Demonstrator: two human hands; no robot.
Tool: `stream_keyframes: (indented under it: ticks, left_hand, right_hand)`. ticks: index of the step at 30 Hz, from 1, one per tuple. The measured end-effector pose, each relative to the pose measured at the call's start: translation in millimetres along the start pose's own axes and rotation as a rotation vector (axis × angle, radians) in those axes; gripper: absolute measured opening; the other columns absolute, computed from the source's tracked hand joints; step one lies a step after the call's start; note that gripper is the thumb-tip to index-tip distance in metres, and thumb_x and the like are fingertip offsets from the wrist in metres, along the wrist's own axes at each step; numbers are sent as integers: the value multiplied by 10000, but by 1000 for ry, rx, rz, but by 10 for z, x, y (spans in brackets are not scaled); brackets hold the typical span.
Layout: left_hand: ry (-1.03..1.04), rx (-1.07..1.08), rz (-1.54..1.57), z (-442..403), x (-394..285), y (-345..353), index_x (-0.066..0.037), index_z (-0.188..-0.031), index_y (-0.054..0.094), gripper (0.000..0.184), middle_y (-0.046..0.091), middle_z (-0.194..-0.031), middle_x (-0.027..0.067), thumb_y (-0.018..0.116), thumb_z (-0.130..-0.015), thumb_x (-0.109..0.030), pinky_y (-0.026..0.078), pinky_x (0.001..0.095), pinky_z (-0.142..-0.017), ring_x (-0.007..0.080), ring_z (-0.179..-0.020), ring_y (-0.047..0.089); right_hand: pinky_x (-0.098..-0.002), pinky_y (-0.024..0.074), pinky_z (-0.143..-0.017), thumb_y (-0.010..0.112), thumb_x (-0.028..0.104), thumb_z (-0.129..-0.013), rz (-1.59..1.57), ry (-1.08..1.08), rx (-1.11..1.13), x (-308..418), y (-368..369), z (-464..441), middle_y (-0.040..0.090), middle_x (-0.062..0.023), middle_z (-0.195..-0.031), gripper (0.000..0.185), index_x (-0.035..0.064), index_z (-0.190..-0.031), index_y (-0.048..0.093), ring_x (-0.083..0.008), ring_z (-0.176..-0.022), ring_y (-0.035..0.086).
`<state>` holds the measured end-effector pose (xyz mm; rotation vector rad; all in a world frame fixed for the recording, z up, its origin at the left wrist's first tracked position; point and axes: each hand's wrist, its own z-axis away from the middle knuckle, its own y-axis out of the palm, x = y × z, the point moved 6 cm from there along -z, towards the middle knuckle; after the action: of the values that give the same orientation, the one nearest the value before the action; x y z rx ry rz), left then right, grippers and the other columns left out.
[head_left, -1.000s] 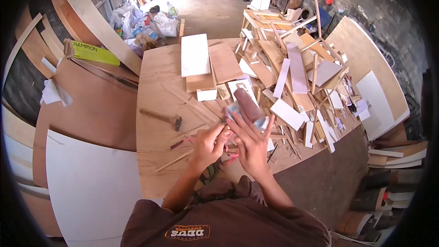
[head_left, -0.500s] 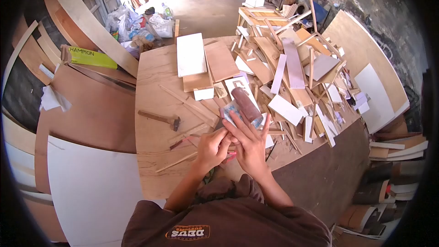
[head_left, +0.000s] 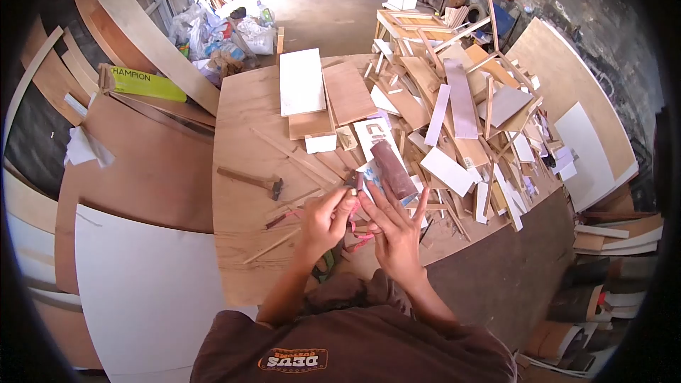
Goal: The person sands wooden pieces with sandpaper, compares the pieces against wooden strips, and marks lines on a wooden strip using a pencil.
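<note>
Near the front edge of the bench (head_left: 245, 113), the person works with both hands close together. The left hand (head_left: 325, 225) is curled closed, thumb pressed to forefinger, and a small dark piece (head_left: 360, 180) shows just beyond their tips; I can't tell whether those fingers have hold of it. Beside it, the right hand (head_left: 399, 235) has its fingers long, nearly straight and a little spread, the outermost one pointing away from the rest. They lie against the blue-and-white paper (head_left: 371, 175), and with the thumb out of my sight I can't tell whether they grip it.

The brown roll (head_left: 392, 169) is at the far side of the right hand, slanting across that paper, its near end close to the fingers. A pink ribbon (head_left: 363, 242) trails below, between the two wrists.

Over to the left lies a hammer (head_left: 245, 178), well apart from the hands, its head toward them. Farther up sits a white board (head_left: 301, 81), next to a brown board (head_left: 350, 93). To the right, wood offcuts (head_left: 461, 110) are heaped in a tangle.
</note>
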<state>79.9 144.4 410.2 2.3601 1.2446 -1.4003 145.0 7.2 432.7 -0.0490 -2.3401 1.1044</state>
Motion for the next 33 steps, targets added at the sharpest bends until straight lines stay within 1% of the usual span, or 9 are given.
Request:
stream_keyframes:
  ticks: [4, 8, 12, 14, 15, 18, 23, 27, 33]
  left_hand:
    - [-34, 35, 4, -22, 99, 9, -7, -1000, 662, 218, 599, -656, 116, 592, -1031, -212, 410, 345, -476, 245, -499, 580]
    - [-1, -68, 19, -20, 122, -70, -14, -1004, 668, 212, 566, -642, 103, 590, -1033, -209, 388, 333, -474, 194, -484, 538]
    - [-61, -55, 59, -14, 147, -129, -11, -1016, 674, 209, 563, -645, 86, 592, -1031, -202, 381, 318, -472, 161, -482, 516]
    - [6, -75, 19, -69, 32, -177, -4, -1028, 677, 206, 562, -644, 76, 594, -1029, -193, 371, 311, -468, 152, -477, 492]
    - [4, -80, 14, -71, 14, -212, -4, -1028, 677, 206, 562, -644, 76, 594, -1029, -193, 371, 311, -468, 152, -477, 492]
    - [5, -70, -32, -59, 3, -257, 2, -1036, 678, 203, 569, -647, 76, 593, -1029, -183, 372, 307, -471, 144, -481, 493]
    - [31, -66, -2, -67, -25, -249, 2, -1042, 678, 201, 571, -653, 74, 596, -1028, -181, 378, 293, -476, 125, -490, 495]
    - [44, -82, -7, -45, -23, -240, 2, -1045, 677, 207, 580, -655, 85, 593, -1028, -187, 382, 297, -475, 148, -485, 507]
    - [57, -57, -3, -44, -40, -264, -1, -1031, 670, 210, 603, -683, 112, 587, -1031, -194, 401, 316, -479, 178, -496, 548]
  right_hand:
    - [-708, -30, -1183, 612, 149, -956, -32, 10, -12, -54, 75, -113, 594, -20, -1446, 482, 251, -1428, 597, -262, -1316, 572]
    - [-698, -20, -1190, 595, 180, -977, -40, -12, -12, -2, 54, -151, 597, -25, -1443, 442, 248, -1413, 609, -233, -1208, 634]
    - [-677, -18, -1202, 579, 178, -988, -73, -13, 76, 16, 165, -62, 604, -34, -1438, 405, 225, -1388, 630, -210, -1108, 673]
    - [-652, -21, -1214, 561, 154, -991, -141, -8, -92, -30, 85, -147, 630, -42, -1408, 371, 188, -1348, 656, -197, -1023, 691]
    - [-634, -27, -1223, 548, 126, -984, -143, 7, -118, -58, 40, -162, 660, -49, -1365, 354, 159, -1313, 675, -193, -1016, 690]
    - [-637, -32, -1222, 531, 129, -992, -174, 22, -179, -55, -53, -170, 675, -46, -1341, 350, 159, -1309, 676, -193, -1010, 691]
    - [-675, -50, -1198, 500, 291, -1047, -106, -42, -117, 77, 29, -237, 610, -43, -1427, 355, 205, -1353, 660, -197, -993, 662]
    - [-683, -47, -1195, 502, 296, -1045, -86, -37, -65, 114, 57, -285, 592, -34, -1445, 361, 218, -1363, 654, -202, -1022, 655]
    - [-736, -93, -1160, 521, 280, -1031, 17, -76, -47, 186, 95, -260, 584, 10, -1455, 383, 253, -1399, 625, -192, -1044, 627]
